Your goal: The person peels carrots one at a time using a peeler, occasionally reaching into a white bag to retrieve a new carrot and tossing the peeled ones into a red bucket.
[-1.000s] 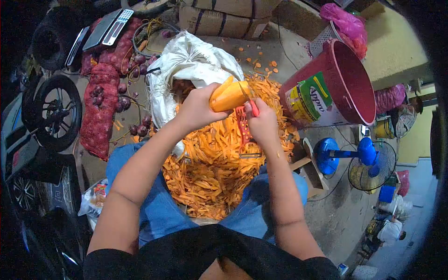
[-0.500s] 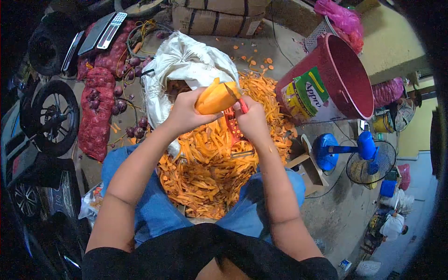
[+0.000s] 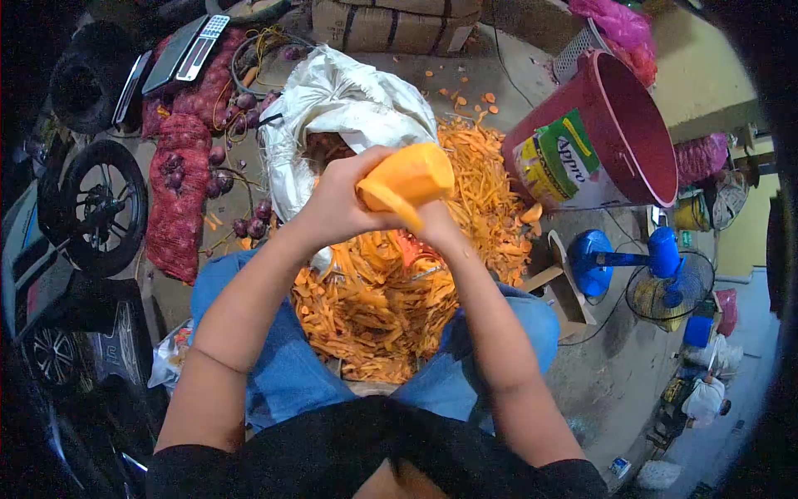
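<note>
A thick, peeled orange carrot (image 3: 424,172) is gripped in my left hand (image 3: 349,195), its cut end tilted up to the right. A curved orange strip (image 3: 391,205) hangs along its lower side. Just below and behind the carrot is my right hand (image 3: 438,224); its fingers are hidden, and so is anything they hold. Under both hands lies a large heap of orange peelings (image 3: 374,312), between my knees. Part of a red plastic object (image 3: 413,249) shows in the heap. An open white sack (image 3: 349,100) lies beyond my hands.
A large dark red bucket (image 3: 582,137) leans at the right of the heap. Near it are an open cardboard box (image 3: 565,291) and a blue fan (image 3: 665,266). Red net bags of onions (image 3: 179,200) and a scale (image 3: 187,50) are at the left. Cartons (image 3: 399,29) stand behind.
The carrot has turned, with its end now raised to the right and a strip hanging off it. My right hand has dropped behind it, and the red-handled blade is out of sight.
</note>
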### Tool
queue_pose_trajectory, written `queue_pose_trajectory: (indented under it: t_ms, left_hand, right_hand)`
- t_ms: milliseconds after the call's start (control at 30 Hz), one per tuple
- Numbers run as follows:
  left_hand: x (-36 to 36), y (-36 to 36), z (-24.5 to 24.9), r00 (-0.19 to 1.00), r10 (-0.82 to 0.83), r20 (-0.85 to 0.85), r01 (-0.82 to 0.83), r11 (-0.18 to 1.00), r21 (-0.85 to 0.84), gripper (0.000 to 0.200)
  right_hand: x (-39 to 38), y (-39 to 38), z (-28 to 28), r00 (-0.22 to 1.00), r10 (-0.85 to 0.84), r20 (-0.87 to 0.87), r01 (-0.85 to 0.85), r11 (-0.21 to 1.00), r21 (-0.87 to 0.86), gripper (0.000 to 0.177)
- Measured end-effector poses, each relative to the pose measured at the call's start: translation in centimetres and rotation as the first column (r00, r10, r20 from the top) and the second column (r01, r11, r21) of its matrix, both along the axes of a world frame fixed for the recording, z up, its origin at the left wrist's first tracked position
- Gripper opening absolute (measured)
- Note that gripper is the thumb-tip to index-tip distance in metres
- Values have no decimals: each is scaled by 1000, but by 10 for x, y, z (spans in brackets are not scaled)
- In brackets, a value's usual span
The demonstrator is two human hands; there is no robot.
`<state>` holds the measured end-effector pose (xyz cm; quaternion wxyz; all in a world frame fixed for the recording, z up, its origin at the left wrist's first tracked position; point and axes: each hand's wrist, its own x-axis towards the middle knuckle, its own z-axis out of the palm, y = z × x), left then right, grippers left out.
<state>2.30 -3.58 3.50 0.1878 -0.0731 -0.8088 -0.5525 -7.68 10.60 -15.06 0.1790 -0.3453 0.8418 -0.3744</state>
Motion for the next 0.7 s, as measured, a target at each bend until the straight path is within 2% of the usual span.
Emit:
queue_pose_trajectory:
  t_ms: [33, 67, 100, 133, 167, 233, 300, 333, 367, 400, 433, 467, 500, 533, 567, 600, 633, 667, 700]
  left_hand:
    - [-1, -1, -6, 1000, -1, 2, 1, 1000, 1, 47]
    - [-1, -3, -10, 991, 15, 134, -40, 982, 187, 42]
    - [-2, -5, -14, 964, 6, 265, -103, 929, 356, 37]
    - [-3, -8, -17, 925, 5, 380, -158, 915, 372, 32]
    - [-3, -8, -20, 924, 6, 382, -158, 916, 368, 32]
    - [-8, -5, -30, 768, 58, 637, -407, 812, 417, 45]
    - [-14, -9, -69, 724, 30, 689, -403, 830, 386, 49]
    - [-15, -9, -86, 559, 4, 829, -376, 893, 249, 48]
    - [-17, -7, -96, 369, 9, 929, -313, 943, 116, 46]
    - [-15, 0, -104, 395, 9, 919, -263, 959, 104, 47]
    - [-13, 8, -109, 420, 9, 908, -213, 973, 89, 49]
    - [-16, 9, -144, 324, 26, 946, -256, 965, 62, 49]
    - [-23, 12, -156, 331, 28, 943, -252, 966, 59, 49]
    - [-33, 17, -162, 433, 82, 898, -150, 988, -18, 48]
    - [-44, 24, -151, 532, 118, 838, -51, 993, -107, 47]
    - [-64, 31, -140, 581, 77, 810, -17, 996, -83, 45]
    - [-90, 43, -107, 625, 35, 779, 18, 998, -59, 44]
    - [-122, 52, -85, 760, -35, 649, 243, 941, -234, 38]
    - [-143, 73, -45, 928, 31, 372, 94, 945, -313, 34]
  right_hand:
    - [0, -3, 23, 1000, -1, 2, 1, 1000, 1, 23]
    - [2, -7, 69, 946, -217, 242, 218, 976, 21, 21]
    - [1, -11, 94, 790, -408, 458, 415, 905, 91, 20]
    - [-15, -7, 79, 736, -424, 527, 500, 866, -1, 15]
    - [-26, -2, 84, 703, -450, 551, 584, 807, -86, 15]
    - [-45, 12, 99, 658, -463, 593, 698, 670, -252, 17]
    - [-55, 27, 128, 630, -506, 590, 766, 529, -364, 17]
    - [-64, 39, 130, 643, -405, 649, 760, 441, -478, 13]
    - [-61, 46, 154, 631, -416, 655, 775, 367, -514, 9]
    - [-65, 56, 166, 654, -203, 728, 748, 313, -585, 12]
    - [-61, 63, 186, 655, -203, 728, 748, 310, -587, 12]
    - [-55, 70, 208, 577, -306, 758, 817, 221, -532, 15]
    - [-53, 77, 221, 487, -397, 778, 868, 120, -482, 19]
    - [-58, 90, 221, 491, -397, 775, 864, 111, -491, 19]
    - [-66, 109, 216, 501, -424, 754, 847, 62, -528, 21]
    - [-74, 126, 212, 509, -452, 733, 826, 16, -564, 24]
    - [-80, 140, 209, 509, -456, 730, 823, 7, -569, 24]
    - [-85, 152, 205, 507, -452, 734, 805, -56, -590, 24]
    - [-88, 158, 204, 508, -446, 737, 783, -117, -611, 23]
